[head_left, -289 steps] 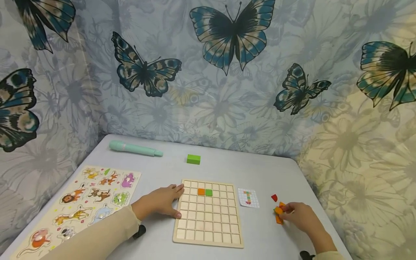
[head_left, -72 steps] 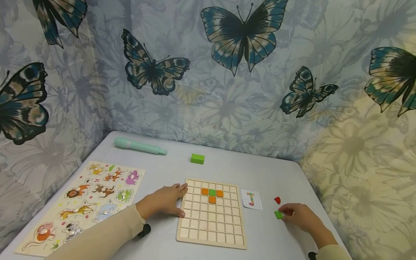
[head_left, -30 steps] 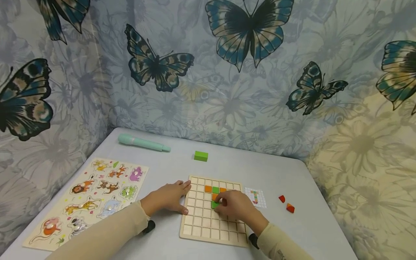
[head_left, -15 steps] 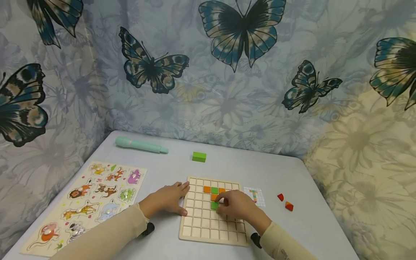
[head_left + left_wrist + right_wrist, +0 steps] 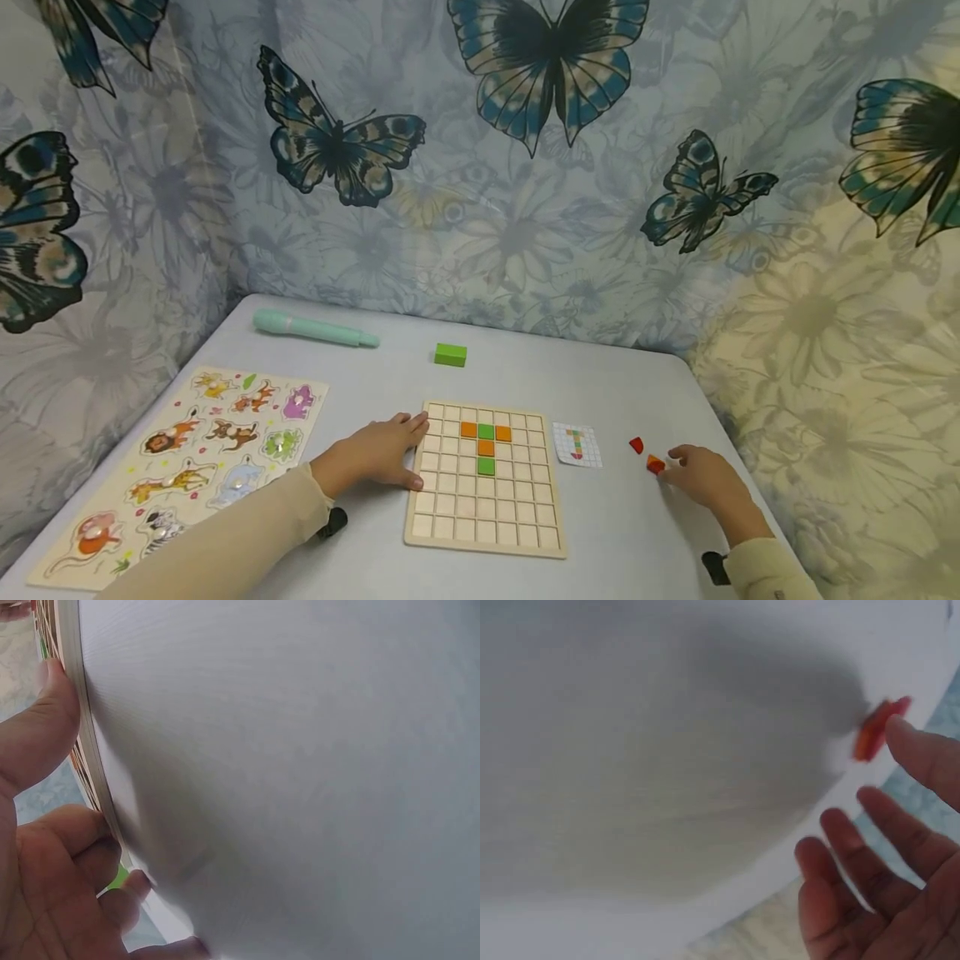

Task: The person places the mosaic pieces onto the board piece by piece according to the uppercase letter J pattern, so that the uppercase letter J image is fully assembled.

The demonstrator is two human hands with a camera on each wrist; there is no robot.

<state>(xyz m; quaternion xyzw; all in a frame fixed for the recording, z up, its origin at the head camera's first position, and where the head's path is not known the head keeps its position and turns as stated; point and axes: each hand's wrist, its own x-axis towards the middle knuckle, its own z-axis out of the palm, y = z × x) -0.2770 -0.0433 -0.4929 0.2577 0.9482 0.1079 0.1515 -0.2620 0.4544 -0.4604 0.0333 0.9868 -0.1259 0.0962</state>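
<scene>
A wooden grid board (image 5: 508, 528) lies flat on the table. In it sit three orange tiles and two green ones, arranged like a T; the lower green tile (image 5: 486, 467) ends the stem. My left hand (image 5: 378, 452) rests at the board's left edge, its thumb (image 5: 46, 724) and fingers touching the rim. To the right, my right hand (image 5: 708, 479) reaches beside an orange and red piece (image 5: 656, 464), with thumb and fingers apart in the right wrist view. A small red piece (image 5: 637, 445) with a rounded side lies just beyond it.
Between board and loose pieces lies a pattern card (image 5: 588, 450). An animal puzzle board (image 5: 176, 487) covers the table's left side. Toward the back are a mint-green tube-like object (image 5: 315, 328) and a green block (image 5: 451, 355). A butterfly-print cloth hangs behind.
My right hand has left the board and moved right to the loose pieces. The lower green tile it was touching stays in the grid. My left hand keeps its place at the board's edge.
</scene>
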